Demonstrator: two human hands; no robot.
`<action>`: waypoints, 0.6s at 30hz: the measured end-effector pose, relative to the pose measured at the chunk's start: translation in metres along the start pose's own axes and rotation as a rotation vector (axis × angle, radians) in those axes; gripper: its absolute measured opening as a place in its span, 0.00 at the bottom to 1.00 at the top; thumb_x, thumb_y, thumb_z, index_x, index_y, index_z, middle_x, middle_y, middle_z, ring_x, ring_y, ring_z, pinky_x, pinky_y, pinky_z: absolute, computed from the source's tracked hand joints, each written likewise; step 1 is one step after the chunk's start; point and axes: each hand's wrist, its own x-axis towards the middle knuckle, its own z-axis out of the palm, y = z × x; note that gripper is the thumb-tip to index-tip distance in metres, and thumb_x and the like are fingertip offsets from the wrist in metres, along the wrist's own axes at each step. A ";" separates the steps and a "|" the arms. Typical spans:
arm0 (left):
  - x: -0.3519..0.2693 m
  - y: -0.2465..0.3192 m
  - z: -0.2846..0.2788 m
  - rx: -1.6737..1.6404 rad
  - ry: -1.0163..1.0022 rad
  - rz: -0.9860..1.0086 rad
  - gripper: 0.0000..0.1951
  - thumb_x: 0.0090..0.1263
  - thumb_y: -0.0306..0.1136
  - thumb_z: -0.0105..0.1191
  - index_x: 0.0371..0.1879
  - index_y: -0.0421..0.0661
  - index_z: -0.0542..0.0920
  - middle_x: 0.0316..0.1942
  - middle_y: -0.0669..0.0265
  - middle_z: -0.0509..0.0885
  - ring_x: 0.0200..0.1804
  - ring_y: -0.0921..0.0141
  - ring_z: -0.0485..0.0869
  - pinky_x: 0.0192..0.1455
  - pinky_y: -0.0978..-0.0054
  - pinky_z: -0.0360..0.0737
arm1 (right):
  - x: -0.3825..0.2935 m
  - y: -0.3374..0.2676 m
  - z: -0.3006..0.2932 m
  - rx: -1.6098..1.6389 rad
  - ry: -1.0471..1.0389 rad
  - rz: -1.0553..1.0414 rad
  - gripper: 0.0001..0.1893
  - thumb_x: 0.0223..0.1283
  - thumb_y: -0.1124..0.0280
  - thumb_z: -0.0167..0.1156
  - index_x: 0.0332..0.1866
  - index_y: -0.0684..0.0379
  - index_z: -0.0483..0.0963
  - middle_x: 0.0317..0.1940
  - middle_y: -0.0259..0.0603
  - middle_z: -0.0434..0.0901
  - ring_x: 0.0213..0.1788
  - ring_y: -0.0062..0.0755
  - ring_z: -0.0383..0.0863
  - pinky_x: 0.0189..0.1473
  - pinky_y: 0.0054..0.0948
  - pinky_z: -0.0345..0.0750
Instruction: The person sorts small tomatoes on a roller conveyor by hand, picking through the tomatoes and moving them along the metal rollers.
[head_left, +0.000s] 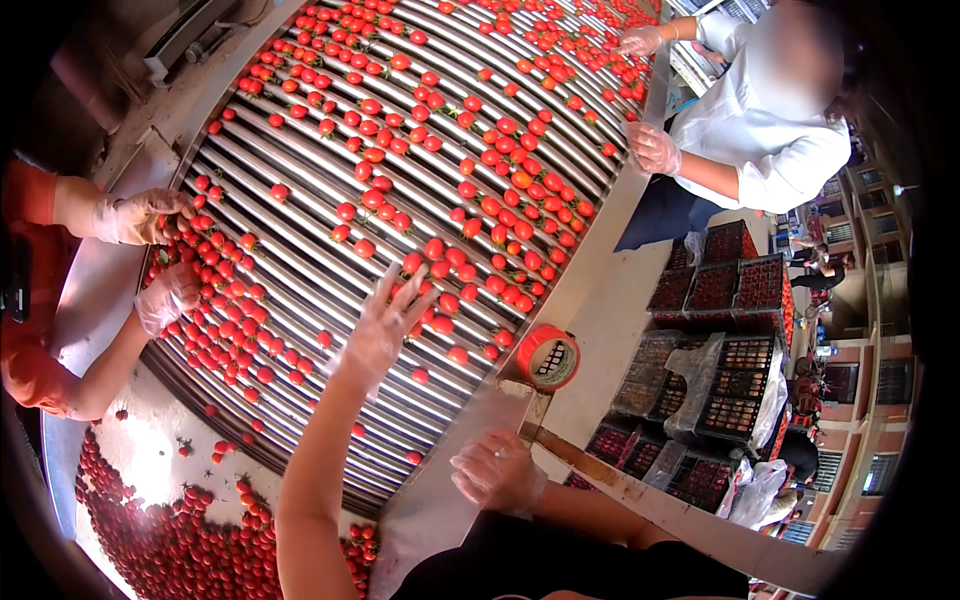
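My left hand (381, 326), in a clear plastic glove, reaches over the steel roller conveyor (300, 206). Its fingers are spread, with the tips beside a cluster of small red tomatoes (441, 255) on the rollers; the hand looks slightly blurred. Near the conveyor's metal side rail (442, 480), my right hand (495, 471) is curled, also gloved, and nothing shows in it. A roll of tape with a red outer face (549, 358) sits on the rail, ahead of my right hand. Many more tomatoes, some with green stems, lie across the rollers.
At left, a person's gloved hands (169, 300) are among piled tomatoes. Across on the right, another person in white (750, 142) has gloved hands by the conveyor. A tomato heap (180, 547) fills the lower left. Stacked crates (720, 390) stand right of the rail.
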 end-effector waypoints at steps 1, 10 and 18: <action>-0.023 0.009 0.007 -0.078 0.035 -0.080 0.40 0.61 0.11 0.47 0.77 0.51 0.61 0.81 0.60 0.53 0.82 0.54 0.50 0.83 0.58 0.53 | -0.002 -0.001 0.001 0.032 -0.025 0.011 0.12 0.55 0.65 0.66 0.43 0.56 0.79 0.38 0.34 0.82 0.43 0.32 0.82 0.58 0.39 0.74; -0.160 0.107 0.096 -1.124 0.657 -0.449 0.30 0.80 0.44 0.43 0.73 0.35 0.61 0.72 0.48 0.68 0.75 0.58 0.67 0.75 0.65 0.66 | 0.015 -0.034 0.005 0.282 0.064 0.128 0.29 0.55 0.73 0.67 0.64 0.62 0.72 0.54 0.47 0.80 0.53 0.44 0.83 0.58 0.40 0.78; -0.137 0.112 0.081 -0.226 0.491 -0.111 0.37 0.73 0.37 0.59 0.78 0.45 0.55 0.78 0.52 0.58 0.79 0.55 0.58 0.79 0.59 0.59 | -0.003 -0.015 0.006 0.627 0.144 0.443 0.11 0.58 0.81 0.61 0.46 0.58 0.77 0.41 0.42 0.78 0.43 0.36 0.81 0.45 0.32 0.80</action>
